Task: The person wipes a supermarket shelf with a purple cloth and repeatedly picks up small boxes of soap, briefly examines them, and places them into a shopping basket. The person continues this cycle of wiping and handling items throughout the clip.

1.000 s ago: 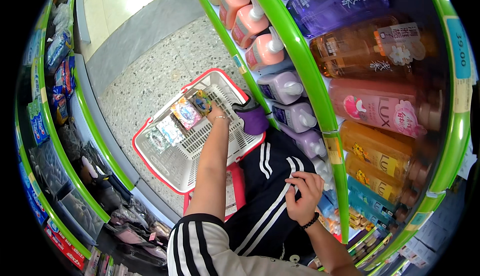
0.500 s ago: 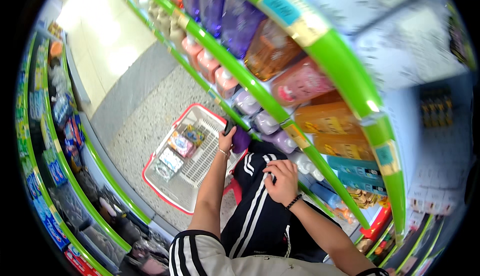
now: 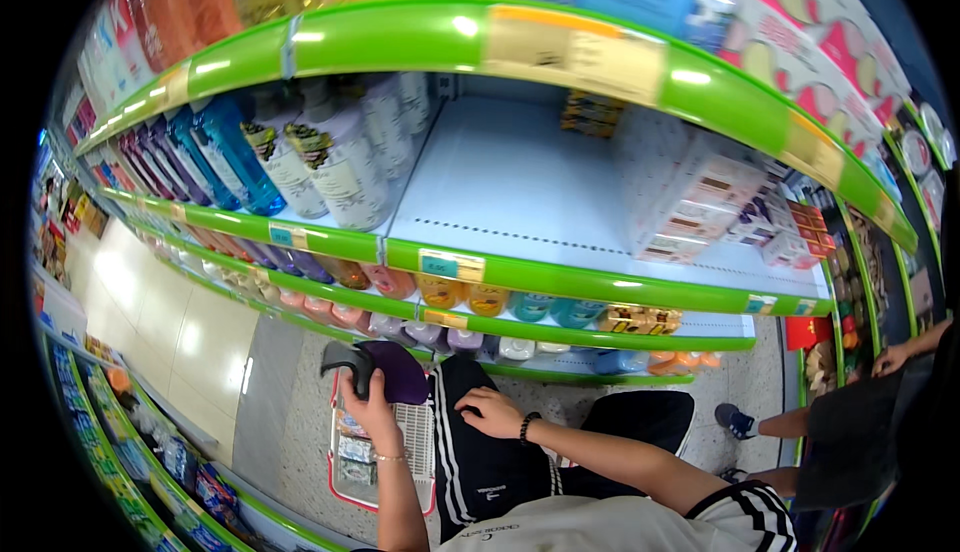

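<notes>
While your left hand point(image 3: 370, 404) has its fingers wrapped round the purple-and-grey thing point(image 3: 402, 374), hold it where the two colours meet, firm but not squeezing; can't tell exactly what it is or how soft. It's up in the air over the far end of the basket point(image 3: 414, 430), near the lowest shelf edge point(image 3: 560, 376), so best swing it clear of that rim and tip it slowly. Packets point(image 3: 355, 450) sit along the basket's left side; the bare mesh on the right looks the safer spot to work above, nothing there to knock. Your right hand point(image 3: 495, 414) is over your dark trousers point(image 3: 485, 467), fingers loosely bent, nothing seen in them; whether it touches the cloth, can't tell. It's free, so use it to steady the other end if the thing wobbles.
</notes>
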`<state>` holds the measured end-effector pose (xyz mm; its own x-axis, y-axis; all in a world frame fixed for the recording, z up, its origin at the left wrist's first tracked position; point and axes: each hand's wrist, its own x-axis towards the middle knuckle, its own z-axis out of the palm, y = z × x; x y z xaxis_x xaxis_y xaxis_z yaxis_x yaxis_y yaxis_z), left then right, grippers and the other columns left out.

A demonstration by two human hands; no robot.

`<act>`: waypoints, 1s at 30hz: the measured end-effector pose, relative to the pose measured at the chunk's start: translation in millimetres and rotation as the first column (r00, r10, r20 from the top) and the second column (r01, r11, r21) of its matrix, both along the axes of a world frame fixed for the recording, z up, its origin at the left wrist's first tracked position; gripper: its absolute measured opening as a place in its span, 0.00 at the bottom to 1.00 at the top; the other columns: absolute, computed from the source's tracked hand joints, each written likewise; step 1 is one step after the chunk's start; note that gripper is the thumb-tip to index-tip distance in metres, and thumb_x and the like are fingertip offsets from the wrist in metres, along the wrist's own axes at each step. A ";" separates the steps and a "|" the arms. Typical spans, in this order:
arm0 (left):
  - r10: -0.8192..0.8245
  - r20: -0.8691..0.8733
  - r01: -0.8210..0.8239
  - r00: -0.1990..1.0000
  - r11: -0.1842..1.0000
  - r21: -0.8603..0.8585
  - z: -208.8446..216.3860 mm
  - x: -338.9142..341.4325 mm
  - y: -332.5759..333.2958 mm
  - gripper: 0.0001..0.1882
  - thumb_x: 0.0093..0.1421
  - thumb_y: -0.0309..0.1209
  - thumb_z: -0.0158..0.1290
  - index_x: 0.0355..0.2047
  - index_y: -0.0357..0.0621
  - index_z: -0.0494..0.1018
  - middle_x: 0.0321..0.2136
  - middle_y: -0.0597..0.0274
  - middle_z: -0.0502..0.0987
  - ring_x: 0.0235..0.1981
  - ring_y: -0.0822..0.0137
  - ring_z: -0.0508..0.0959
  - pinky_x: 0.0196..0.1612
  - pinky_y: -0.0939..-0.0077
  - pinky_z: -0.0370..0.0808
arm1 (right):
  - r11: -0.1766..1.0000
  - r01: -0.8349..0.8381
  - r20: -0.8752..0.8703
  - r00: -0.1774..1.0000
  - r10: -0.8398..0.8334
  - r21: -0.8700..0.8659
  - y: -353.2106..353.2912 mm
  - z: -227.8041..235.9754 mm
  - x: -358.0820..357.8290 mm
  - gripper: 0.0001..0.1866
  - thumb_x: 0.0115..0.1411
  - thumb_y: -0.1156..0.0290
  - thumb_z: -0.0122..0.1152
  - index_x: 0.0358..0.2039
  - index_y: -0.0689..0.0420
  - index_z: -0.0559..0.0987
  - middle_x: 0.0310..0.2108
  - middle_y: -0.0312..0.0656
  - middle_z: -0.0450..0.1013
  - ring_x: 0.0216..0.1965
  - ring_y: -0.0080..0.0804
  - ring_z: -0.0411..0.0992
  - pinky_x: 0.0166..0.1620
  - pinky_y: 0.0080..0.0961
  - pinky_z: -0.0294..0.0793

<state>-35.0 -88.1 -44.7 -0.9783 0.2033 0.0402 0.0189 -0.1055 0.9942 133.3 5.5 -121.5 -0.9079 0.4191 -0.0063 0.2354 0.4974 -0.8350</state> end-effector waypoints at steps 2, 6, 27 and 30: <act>-0.076 -0.181 0.084 0.981 0.996 0.034 56.6 18.2 2.4 0.17 0.53 0.24 0.57 0.42 0.35 0.66 0.39 0.62 0.70 0.39 0.70 0.69 0.45 0.77 0.68 | 0.986 0.080 0.012 0.997 -0.079 -0.148 2.4 1.9 30.8 0.09 0.56 0.68 0.55 0.36 0.56 0.78 0.34 0.43 0.73 0.36 0.39 0.74 0.39 0.32 0.74; -0.250 -0.595 0.288 0.764 0.957 -0.032 164.2 46.5 58.5 0.18 0.53 0.25 0.58 0.44 0.35 0.67 0.38 0.59 0.71 0.38 0.69 0.71 0.45 0.77 0.68 | 0.956 0.257 0.028 0.966 -0.256 -0.140 13.1 2.4 90.3 0.10 0.56 0.68 0.54 0.37 0.55 0.78 0.31 0.43 0.75 0.31 0.38 0.75 0.36 0.31 0.74; -0.888 -0.267 0.382 -0.374 0.114 -0.917 138.7 -11.5 273.4 0.28 0.57 0.39 0.56 0.58 0.55 0.65 0.64 0.59 0.55 0.65 0.52 0.52 0.65 0.58 0.49 | 0.696 0.677 0.043 0.724 -0.689 -0.241 46.6 -17.3 223.0 0.10 0.58 0.74 0.53 0.38 0.60 0.79 0.32 0.41 0.78 0.33 0.25 0.76 0.37 0.20 0.74; -0.898 -0.212 0.404 -0.387 0.041 -0.914 147.8 -34.1 253.5 0.30 0.54 0.36 0.59 0.58 0.57 0.65 0.63 0.60 0.56 0.64 0.52 0.54 0.65 0.59 0.50 | 0.699 0.664 0.063 0.736 -0.674 -0.265 49.5 -5.2 220.0 0.10 0.58 0.74 0.53 0.39 0.60 0.78 0.32 0.41 0.78 0.33 0.25 0.76 0.38 0.20 0.73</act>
